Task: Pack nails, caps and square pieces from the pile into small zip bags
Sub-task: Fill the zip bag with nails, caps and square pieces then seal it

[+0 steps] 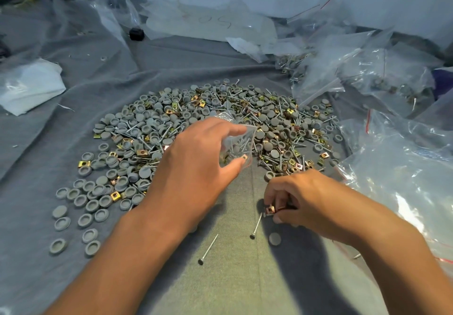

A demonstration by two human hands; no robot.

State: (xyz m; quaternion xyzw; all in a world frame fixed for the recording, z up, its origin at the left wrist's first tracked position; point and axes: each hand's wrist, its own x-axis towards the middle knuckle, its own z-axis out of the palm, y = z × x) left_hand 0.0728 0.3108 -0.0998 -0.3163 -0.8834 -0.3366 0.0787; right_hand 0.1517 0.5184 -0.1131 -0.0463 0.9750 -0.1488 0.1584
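The zip bag (236, 147) we pinch in our left hand (196, 165), mouth kept ready, while our right hand (301, 199) grips square pieces (270, 210) near the pile (208, 128).

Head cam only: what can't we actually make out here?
- Count inside the small zip bag: the left hand covers part of it and the plastic glares.
- How many square pieces the right hand pinches: curled fingers hide them.
- Contents of the plastic bags far right: blurred, crumpled film.
- Writing on the far plastic sheet: too faint to read.

Right hand (301, 197) fingertips hidden; forearms cut off by bottom edge.
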